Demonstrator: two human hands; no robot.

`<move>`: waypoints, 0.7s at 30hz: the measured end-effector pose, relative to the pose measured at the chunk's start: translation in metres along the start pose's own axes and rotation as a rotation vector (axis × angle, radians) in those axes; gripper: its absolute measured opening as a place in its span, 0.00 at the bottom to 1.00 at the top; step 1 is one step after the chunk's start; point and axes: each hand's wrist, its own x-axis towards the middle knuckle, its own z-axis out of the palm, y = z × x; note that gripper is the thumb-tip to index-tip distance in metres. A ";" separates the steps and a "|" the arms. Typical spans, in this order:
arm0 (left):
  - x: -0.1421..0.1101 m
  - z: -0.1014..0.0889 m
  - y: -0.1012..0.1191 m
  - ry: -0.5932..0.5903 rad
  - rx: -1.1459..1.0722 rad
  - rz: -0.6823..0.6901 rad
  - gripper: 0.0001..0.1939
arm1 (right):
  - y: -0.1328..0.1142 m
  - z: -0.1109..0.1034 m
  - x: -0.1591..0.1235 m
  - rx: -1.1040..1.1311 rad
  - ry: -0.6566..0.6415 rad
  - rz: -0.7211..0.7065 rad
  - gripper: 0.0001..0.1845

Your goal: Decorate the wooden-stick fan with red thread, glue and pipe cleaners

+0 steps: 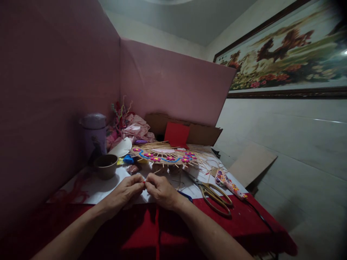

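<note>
Above the front of the white sheet, my left hand (132, 187) and my right hand (159, 188) meet, thumbs and fingertips pinched together. A speck of red shows between them, and a red cord (157, 231) hangs down below my right hand; both hands appear closed on this cord, most of it hidden by the fingers. Just beyond stands a disc-like piece (165, 158) with thin wooden sticks radiating out, pink flowers and a wavy blue line on it. Right of my right hand lie big gold-handled scissors (214, 196), and a blue-handled tool (185, 196) is partly covered by my wrist.
At the left are a bowl (106, 168), a lidded purple container (94, 135) and tangled red strands (73, 191). A flower-patterned glue gun (230, 185) with a black cable lies at the right. Red card (176, 134) leans on cardboard (204, 135) at the back.
</note>
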 end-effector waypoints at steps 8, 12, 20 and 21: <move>0.002 -0.001 -0.002 0.008 -0.106 -0.070 0.16 | 0.002 0.003 0.000 0.007 0.019 -0.007 0.08; 0.004 0.000 -0.004 0.034 -0.102 -0.070 0.17 | 0.005 0.004 0.000 -0.006 0.015 -0.009 0.08; 0.008 0.004 -0.004 0.097 0.043 0.021 0.15 | 0.009 0.013 -0.001 -0.062 0.074 -0.041 0.08; 0.009 0.004 -0.005 0.105 0.062 0.037 0.14 | 0.009 0.014 -0.001 -0.079 0.086 -0.036 0.08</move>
